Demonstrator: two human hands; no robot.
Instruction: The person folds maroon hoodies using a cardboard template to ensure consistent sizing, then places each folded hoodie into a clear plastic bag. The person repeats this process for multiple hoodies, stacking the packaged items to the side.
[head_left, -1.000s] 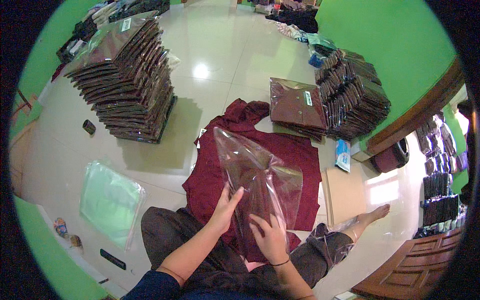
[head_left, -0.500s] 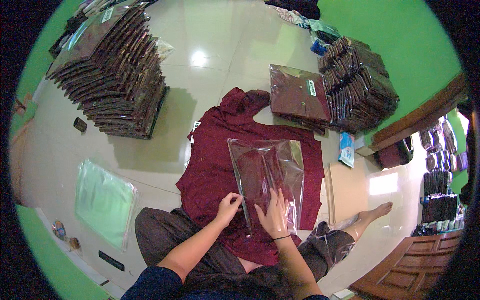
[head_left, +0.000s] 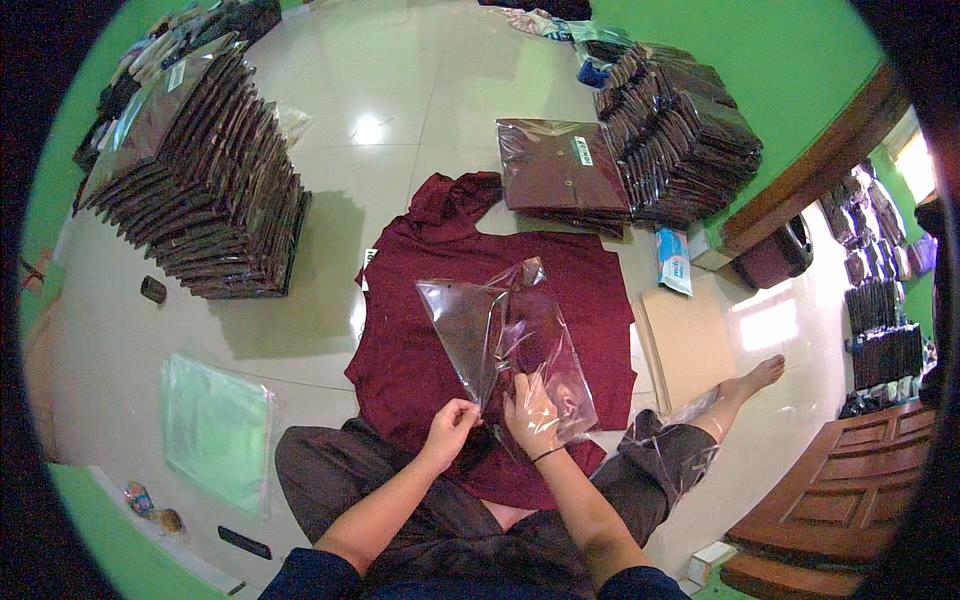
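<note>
A clear plastic bag (head_left: 530,300) stands raised and creased over a maroon garment (head_left: 400,330), which lies spread on the floor in front of my crossed legs. My left hand (head_left: 452,432) pinches the bag's near left edge between thumb and fingers. Clear film covers part of my right hand (head_left: 535,412), which appears to be inside the bag's mouth. Its fingers are curled around the plastic near the middle, with the thumb side up. Through the film the maroon cloth shows; I see no folded garment in the bag.
A tall stack of bagged dark garments (head_left: 215,190) stands far left; another stack (head_left: 690,150) is far right, beside a bagged maroon garment (head_left: 560,175). Flat clear bags (head_left: 215,430) lie left. Cardboard sheets (head_left: 685,340) and a blue-white packet (head_left: 673,262) are right.
The bag has gone from lying fairly flat to bunched and lifted, its far corners drawn together. My right hand's fingers have curled from spread to gripping. The view has shifted slightly.
</note>
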